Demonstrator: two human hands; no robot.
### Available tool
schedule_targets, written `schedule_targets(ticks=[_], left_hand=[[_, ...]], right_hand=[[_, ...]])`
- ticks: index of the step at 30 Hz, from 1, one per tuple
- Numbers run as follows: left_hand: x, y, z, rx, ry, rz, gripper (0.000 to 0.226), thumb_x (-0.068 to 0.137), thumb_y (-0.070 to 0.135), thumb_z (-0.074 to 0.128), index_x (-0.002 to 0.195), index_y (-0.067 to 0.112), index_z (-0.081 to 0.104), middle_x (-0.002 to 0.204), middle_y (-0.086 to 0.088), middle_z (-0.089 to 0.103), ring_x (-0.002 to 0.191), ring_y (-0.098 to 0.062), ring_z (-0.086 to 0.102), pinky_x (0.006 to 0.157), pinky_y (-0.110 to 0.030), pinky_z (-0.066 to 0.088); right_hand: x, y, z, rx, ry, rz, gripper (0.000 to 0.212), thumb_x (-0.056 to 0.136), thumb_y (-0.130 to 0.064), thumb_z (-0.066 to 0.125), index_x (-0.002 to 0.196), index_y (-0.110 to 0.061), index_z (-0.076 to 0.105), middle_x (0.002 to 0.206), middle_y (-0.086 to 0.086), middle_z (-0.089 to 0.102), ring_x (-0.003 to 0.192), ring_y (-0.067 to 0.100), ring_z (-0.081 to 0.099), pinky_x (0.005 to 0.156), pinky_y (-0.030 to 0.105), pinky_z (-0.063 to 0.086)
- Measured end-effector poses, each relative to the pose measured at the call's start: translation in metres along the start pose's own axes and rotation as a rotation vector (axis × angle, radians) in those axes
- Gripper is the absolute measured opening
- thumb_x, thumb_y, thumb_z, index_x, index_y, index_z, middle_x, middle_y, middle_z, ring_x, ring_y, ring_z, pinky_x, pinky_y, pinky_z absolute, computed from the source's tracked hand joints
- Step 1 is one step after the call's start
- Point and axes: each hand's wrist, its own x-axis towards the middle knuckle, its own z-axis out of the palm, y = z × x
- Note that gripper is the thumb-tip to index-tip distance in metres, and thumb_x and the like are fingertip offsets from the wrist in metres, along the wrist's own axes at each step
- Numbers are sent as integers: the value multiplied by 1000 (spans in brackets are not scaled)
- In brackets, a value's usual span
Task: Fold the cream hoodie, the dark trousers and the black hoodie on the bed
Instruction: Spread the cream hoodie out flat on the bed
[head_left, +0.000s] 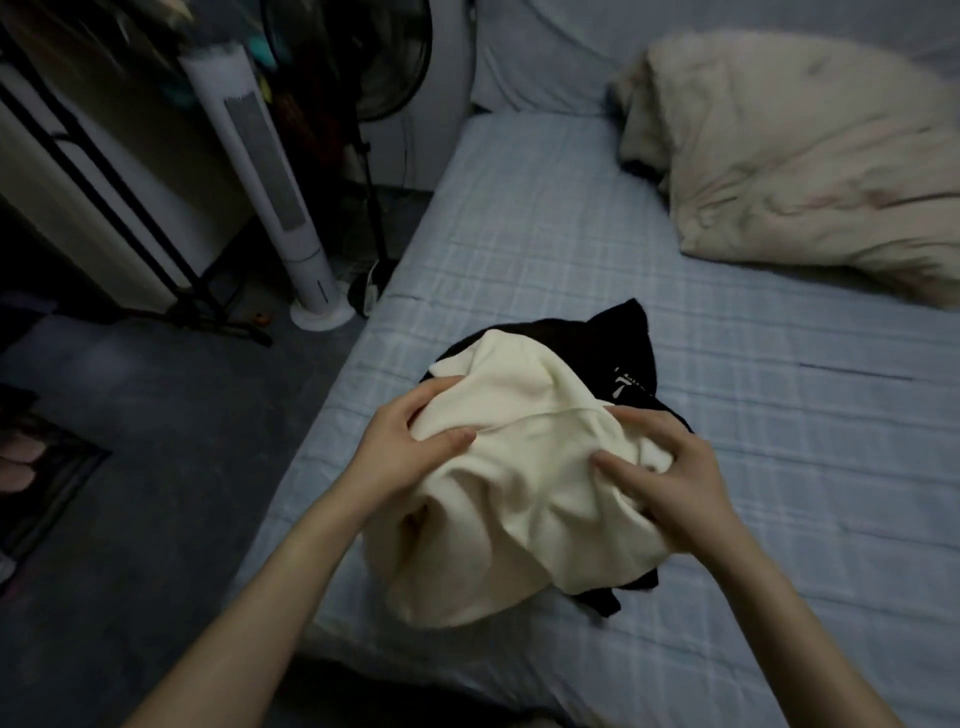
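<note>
A crumpled cream hoodie (519, 467) lies bunched on the bed (779, 467), on top of a pile of black clothing (631, 358) with a small white print. My left hand (410, 441) grips a fold of the cream fabric at its left side. At its right side my right hand (670, 473) pinches the cream fabric between fingers and thumb. I cannot tell the dark trousers from the black hoodie in the pile underneath.
A beige duvet or pillow (810, 161) is heaped at the far right of the bed. A white tower fan (270, 176) and a black pedestal fan (374, 83) stand on the floor to the left, beside a black rack (130, 223).
</note>
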Motion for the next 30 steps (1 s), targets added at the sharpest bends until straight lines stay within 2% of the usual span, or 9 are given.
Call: schedule_targets(ticks=[4, 7, 11, 14, 16, 19, 23, 26, 30], left_hand=[[-33, 40, -12, -59, -31, 117, 54, 79, 24, 82, 121, 51, 59, 116, 40, 59, 107, 18, 54, 80, 0, 42], [-54, 58, -7, -97, -49, 137, 59, 80, 21, 81, 120, 57, 57, 113, 24, 62, 101, 13, 57, 77, -2, 44], [-75, 76, 16, -114, -144, 172, 38, 79, 13, 81, 106, 37, 71, 110, 18, 69, 104, 8, 61, 87, -10, 47], [-83, 84, 42, -106, -219, 197, 32, 78, 16, 82, 100, 37, 74, 105, 21, 71, 102, 7, 62, 86, -8, 46], [-87, 90, 63, -100, -264, 219, 32, 78, 17, 83, 98, 39, 74, 105, 25, 69, 102, 6, 63, 84, -8, 46], [-93, 104, 106, -111, -335, 260, 31, 77, 14, 83, 98, 36, 75, 104, 22, 71, 100, 4, 65, 81, -7, 45], [-103, 131, 177, -119, -442, 295, 29, 76, 15, 85, 99, 30, 75, 103, 20, 72, 96, 3, 66, 78, -7, 47], [-111, 149, 237, -126, -498, 311, 31, 74, 13, 86, 98, 29, 76, 101, 19, 73, 93, 3, 67, 77, -8, 48], [-124, 170, 323, -81, -521, 332, 34, 71, 18, 89, 99, 34, 76, 103, 20, 72, 97, 2, 67, 82, -11, 50]], right_hand=[[-49, -43, -19, 16, 102, -17, 37, 70, -33, 87, 103, -44, 74, 106, -15, 72, 101, -1, 65, 87, 22, 49], [-85, -63, -34, 2, 165, -20, 36, 66, -40, 84, 101, -41, 75, 104, -15, 74, 98, -2, 66, 84, 15, 50], [-136, -67, -56, -8, 260, -1, 33, 70, -23, 87, 99, -36, 76, 100, -16, 75, 97, 0, 68, 82, 12, 50], [-169, -62, -77, -3, 321, 43, 36, 72, -17, 87, 104, -32, 77, 103, -12, 75, 100, 3, 68, 86, 18, 52], [-189, -57, -90, 16, 339, 76, 40, 74, -15, 86, 107, -36, 76, 106, -12, 75, 101, 2, 68, 83, 15, 52], [-220, -45, -117, 51, 414, 101, 44, 75, -8, 84, 109, -36, 76, 107, -3, 74, 99, 7, 68, 81, 11, 48], [-260, -26, -164, 31, 498, 123, 40, 78, 4, 78, 108, -23, 77, 107, 17, 64, 86, 5, 65, 75, 8, 47], [-290, -7, -212, 26, 550, 156, 38, 79, 6, 76, 105, -22, 78, 109, 18, 62, 82, 3, 63, 70, 8, 47], [-326, 23, -291, -45, 607, 188, 42, 76, 2, 80, 106, -27, 76, 109, 18, 63, 91, 9, 63, 80, 6, 43]])
